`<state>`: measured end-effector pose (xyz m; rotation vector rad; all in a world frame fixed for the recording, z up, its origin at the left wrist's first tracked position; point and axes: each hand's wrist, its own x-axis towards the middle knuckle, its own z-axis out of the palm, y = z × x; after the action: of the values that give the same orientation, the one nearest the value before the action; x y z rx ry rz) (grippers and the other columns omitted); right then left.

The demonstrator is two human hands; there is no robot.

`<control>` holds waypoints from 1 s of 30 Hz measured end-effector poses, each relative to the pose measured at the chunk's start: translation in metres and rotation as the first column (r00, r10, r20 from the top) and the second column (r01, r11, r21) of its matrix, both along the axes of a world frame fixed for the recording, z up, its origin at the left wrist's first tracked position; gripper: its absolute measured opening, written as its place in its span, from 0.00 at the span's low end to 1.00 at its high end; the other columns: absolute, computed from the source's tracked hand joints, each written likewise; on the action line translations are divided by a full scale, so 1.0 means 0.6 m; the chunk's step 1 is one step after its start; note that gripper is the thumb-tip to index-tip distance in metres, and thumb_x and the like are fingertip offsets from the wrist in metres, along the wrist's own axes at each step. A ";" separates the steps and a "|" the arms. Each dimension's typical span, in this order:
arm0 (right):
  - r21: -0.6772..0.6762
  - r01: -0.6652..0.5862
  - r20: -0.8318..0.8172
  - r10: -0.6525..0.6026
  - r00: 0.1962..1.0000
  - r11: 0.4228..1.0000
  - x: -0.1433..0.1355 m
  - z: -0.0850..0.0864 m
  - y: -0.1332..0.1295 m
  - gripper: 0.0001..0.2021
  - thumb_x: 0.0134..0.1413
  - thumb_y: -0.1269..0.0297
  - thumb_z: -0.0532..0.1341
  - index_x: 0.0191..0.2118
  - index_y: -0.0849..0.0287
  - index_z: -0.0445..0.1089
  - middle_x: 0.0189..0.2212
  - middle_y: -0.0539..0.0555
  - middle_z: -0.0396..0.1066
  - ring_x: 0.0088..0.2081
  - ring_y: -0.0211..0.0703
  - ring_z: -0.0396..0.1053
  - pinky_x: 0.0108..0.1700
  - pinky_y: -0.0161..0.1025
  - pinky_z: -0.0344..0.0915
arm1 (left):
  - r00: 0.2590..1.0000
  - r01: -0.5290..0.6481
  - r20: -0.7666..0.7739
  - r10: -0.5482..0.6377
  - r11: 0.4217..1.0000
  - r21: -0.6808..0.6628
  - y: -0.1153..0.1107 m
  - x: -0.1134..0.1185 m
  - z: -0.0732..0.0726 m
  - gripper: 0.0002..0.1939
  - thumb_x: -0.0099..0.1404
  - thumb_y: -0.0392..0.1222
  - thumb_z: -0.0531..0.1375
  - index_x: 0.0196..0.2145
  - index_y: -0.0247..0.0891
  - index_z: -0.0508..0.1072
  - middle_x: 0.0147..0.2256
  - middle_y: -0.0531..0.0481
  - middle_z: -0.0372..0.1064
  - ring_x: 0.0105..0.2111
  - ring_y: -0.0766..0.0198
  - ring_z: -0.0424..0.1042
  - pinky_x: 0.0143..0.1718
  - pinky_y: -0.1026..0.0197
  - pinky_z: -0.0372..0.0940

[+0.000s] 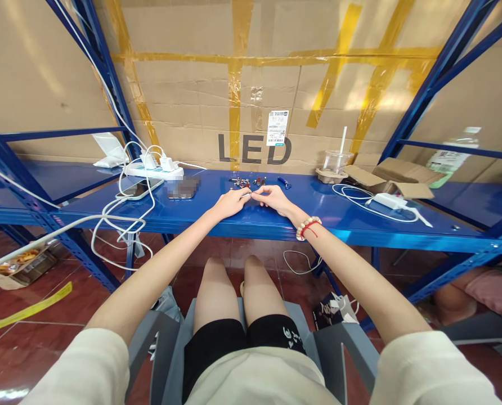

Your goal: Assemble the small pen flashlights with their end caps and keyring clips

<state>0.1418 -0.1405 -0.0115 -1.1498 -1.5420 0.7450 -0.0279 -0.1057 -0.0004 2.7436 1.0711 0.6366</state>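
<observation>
Both my hands meet over the front edge of the blue shelf (276, 228). My left hand (233, 202) is palm down with its fingers pressed together, and a small silvery thing shows at its fingertips. The thumb and forefinger of my right hand (273, 199) pinch at the same spot; what lies between them is too small to name. Just behind my hands lie several small metal and red pieces (241, 183), and to their right is a small blue item (283, 183) with a ring.
A power strip (152, 171) with white cables and a phone (139, 190) lie left, near a blurred dark object (184, 188). Right are a plastic cup (335, 163), an open carton (386, 177), a white adapter (389, 201) and a bottle (453, 154). A large cardboard box (183, 112) stands behind.
</observation>
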 end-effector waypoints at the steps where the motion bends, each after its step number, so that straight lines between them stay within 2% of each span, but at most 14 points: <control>1: -0.001 0.001 0.000 -0.001 1.000 1.000 0.000 0.000 0.000 0.22 0.31 0.47 0.68 0.26 0.63 0.71 0.16 0.47 0.63 0.18 0.29 0.56 0.20 0.31 0.52 | 1.000 0.000 0.000 0.000 1.000 0.000 0.000 0.000 0.000 0.16 0.67 0.48 0.43 0.45 0.46 0.67 0.44 0.52 0.71 0.46 0.57 0.69 0.47 0.54 0.61; 30: -0.024 0.005 -0.012 -0.005 1.000 1.000 -0.002 0.001 0.000 0.21 0.30 0.50 0.70 0.25 0.63 0.70 0.18 0.47 0.64 0.18 0.29 0.57 0.20 0.31 0.52 | 1.000 -0.001 -0.022 0.001 1.000 -0.020 0.002 0.000 0.001 0.16 0.67 0.48 0.43 0.46 0.48 0.67 0.44 0.53 0.72 0.46 0.57 0.69 0.44 0.55 0.63</control>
<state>0.1408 -0.1403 -0.0109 -1.1640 -1.5237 0.7674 -0.0278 -0.1045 -0.0001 2.7392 1.0778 0.5945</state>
